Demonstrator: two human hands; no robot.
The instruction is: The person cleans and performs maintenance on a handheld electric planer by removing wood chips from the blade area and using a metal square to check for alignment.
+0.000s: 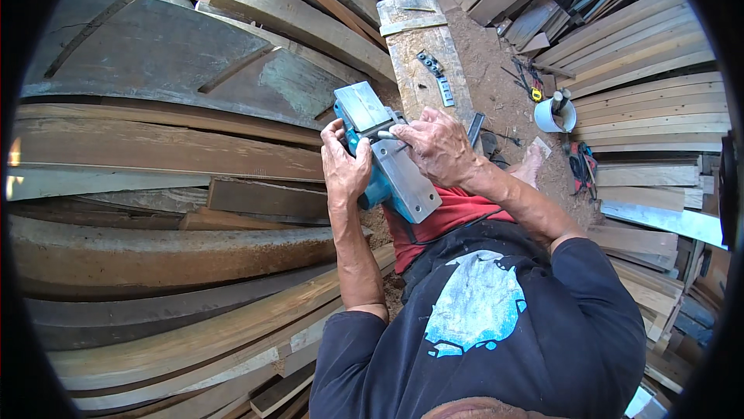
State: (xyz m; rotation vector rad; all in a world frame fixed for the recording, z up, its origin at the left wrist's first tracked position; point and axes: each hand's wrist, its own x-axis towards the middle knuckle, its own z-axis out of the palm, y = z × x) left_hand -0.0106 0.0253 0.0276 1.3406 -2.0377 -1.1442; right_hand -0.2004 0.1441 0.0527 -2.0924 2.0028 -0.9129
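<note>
A teal electric planer [407,180] lies upside down over my lap, its grey metal sole turned up. My left hand [346,167] is wrapped around the planer's body at its left side, the thumb near the gap between the two sole plates. At that gap, my closed right hand [442,144] holds a short silvery rod-like tool [387,135] against the cutter area. The fingers hide most of this tool, so its exact kind does not show. Beyond the planer, small black and metal parts [438,78] rest on a worn plank [415,31].
Long boards [170,140] are stacked along the left, with more timber [659,109] on the right. On the sawdust-covered ground are a white bucket [546,118], a yellow tape measure [535,94] and a red-and-black corded item [583,167]. My bare foot [530,166] is near the bucket.
</note>
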